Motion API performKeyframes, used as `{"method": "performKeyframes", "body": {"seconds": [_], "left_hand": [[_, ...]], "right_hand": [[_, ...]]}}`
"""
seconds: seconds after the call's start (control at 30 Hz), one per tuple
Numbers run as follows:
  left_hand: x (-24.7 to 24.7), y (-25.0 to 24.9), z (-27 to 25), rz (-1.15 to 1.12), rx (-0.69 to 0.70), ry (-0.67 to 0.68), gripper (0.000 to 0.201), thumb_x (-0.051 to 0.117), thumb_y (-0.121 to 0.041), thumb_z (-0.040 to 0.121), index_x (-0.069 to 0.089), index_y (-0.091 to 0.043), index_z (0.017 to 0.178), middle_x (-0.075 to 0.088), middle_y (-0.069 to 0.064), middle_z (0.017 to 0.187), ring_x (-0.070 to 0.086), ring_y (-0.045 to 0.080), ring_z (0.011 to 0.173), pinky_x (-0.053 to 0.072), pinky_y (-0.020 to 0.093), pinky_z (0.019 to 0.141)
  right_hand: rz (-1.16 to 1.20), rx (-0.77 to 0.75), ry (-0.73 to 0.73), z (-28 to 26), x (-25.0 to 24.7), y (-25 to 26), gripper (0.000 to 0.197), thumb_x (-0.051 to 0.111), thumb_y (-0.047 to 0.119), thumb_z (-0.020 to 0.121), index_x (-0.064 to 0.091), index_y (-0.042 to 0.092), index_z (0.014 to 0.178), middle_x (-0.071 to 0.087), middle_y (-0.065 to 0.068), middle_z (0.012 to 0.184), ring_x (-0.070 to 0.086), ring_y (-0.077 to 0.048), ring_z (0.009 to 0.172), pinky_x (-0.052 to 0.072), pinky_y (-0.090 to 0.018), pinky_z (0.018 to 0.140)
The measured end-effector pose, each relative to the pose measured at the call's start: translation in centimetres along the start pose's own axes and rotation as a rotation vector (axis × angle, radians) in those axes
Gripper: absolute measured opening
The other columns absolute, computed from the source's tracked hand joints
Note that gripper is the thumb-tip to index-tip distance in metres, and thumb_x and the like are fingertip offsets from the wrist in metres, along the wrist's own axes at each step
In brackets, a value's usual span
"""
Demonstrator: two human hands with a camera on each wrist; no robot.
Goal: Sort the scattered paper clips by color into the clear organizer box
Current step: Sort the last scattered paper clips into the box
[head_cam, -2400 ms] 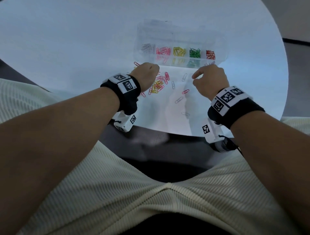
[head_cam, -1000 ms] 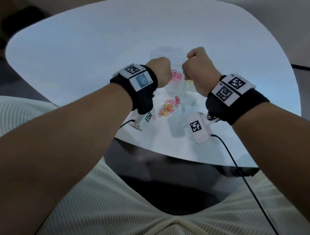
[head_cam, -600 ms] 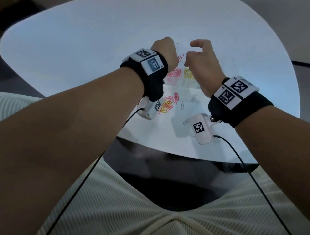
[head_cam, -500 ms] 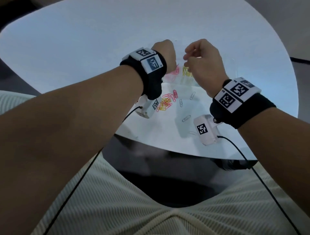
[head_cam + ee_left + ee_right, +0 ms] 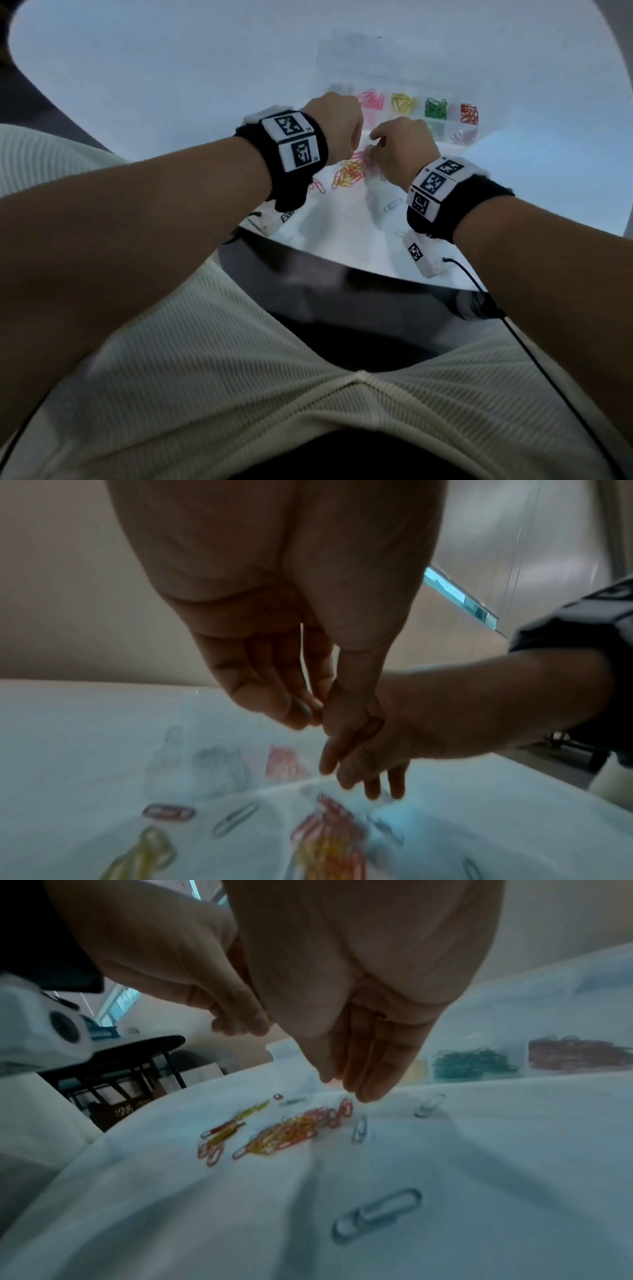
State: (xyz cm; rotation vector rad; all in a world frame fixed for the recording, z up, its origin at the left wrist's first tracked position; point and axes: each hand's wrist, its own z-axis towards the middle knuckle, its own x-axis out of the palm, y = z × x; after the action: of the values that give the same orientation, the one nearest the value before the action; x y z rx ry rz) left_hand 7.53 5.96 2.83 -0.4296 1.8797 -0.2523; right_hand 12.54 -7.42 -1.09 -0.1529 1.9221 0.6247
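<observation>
Looking down from the head view, both hands hovered over the white table (image 5: 171, 85) near its front edge. Left hand (image 5: 337, 125) showed only its back, fingers curled under; what they held could not be told here. Right hand (image 5: 402, 147) sat just beside it, fingers bent down toward the loose paper clips (image 5: 347, 173), a pink-and-yellow heap just behind the front edge. Clear organizer box (image 5: 404, 73) lay farther back, toward the far right of the table, lid open, with pink, yellow, green and red clips in separate compartments. A few silver clips lay apart from the heap, closer to the front edge.

Left wrist view: left hand (image 5: 284, 647) had its fingertips gathered together against the thumb; blur hid whether a clip was pinched. Right hand (image 5: 373, 745) was touching it or nearly so, fingers loosely extended downward above the heap.

Right wrist view: right hand (image 5: 363, 1031) had fingers straight, pressed side by side, tips just above the heap (image 5: 284, 1131), holding nothing. A silver clip (image 5: 377, 1214) lay alone nearer the front edge. Box compartments with green and red clips showed at the right.
</observation>
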Motion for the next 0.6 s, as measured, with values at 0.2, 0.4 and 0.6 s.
{"method": "performKeyframes", "body": {"seconds": [0.2, 0.4, 0.6], "left_hand": [[2.1, 1.6, 1.2, -0.041, -0.036, -0.028, 0.017, 0.060, -0.012, 0.088, 0.069, -0.017, 0.102, 0.068, 0.004, 0.111, 0.062, 0.025, 0.103, 0.045, 0.029, 0.080], [3.5, 1.0, 2.4, -0.017, 0.002, 0.007, 0.024, 0.063, -0.022, 0.089, 0.066, -0.015, 0.112, 0.064, 0.008, 0.119, 0.059, 0.028, 0.109, 0.045, 0.032, 0.086], [4.3, 0.5, 2.6, -0.037, -0.026, -0.007, 0.022, 0.060, -0.013, 0.088, 0.071, -0.015, 0.107, 0.068, 0.009, 0.113, 0.061, 0.030, 0.106, 0.045, 0.031, 0.080]], "right_hand": [[-0.034, 0.058, 0.011, 0.0, 0.5, -0.1, 0.019, 0.061, 0.018, 0.090, 0.075, 0.016, 0.102, 0.071, -0.010, 0.106, 0.066, -0.027, 0.098, 0.050, -0.026, 0.080], [0.159, 0.206, 0.020, -0.4, 0.3, -1.0, 0.019, 0.067, 0.011, 0.081, 0.077, 0.016, 0.097, 0.073, -0.008, 0.097, 0.068, -0.022, 0.091, 0.057, -0.032, 0.084], [0.320, 0.191, -0.062, -1.5, 0.3, -2.3, 0.026, 0.059, 0.009, 0.084, 0.074, 0.015, 0.104, 0.071, -0.002, 0.098, 0.062, -0.013, 0.089, 0.047, -0.021, 0.081]]}}
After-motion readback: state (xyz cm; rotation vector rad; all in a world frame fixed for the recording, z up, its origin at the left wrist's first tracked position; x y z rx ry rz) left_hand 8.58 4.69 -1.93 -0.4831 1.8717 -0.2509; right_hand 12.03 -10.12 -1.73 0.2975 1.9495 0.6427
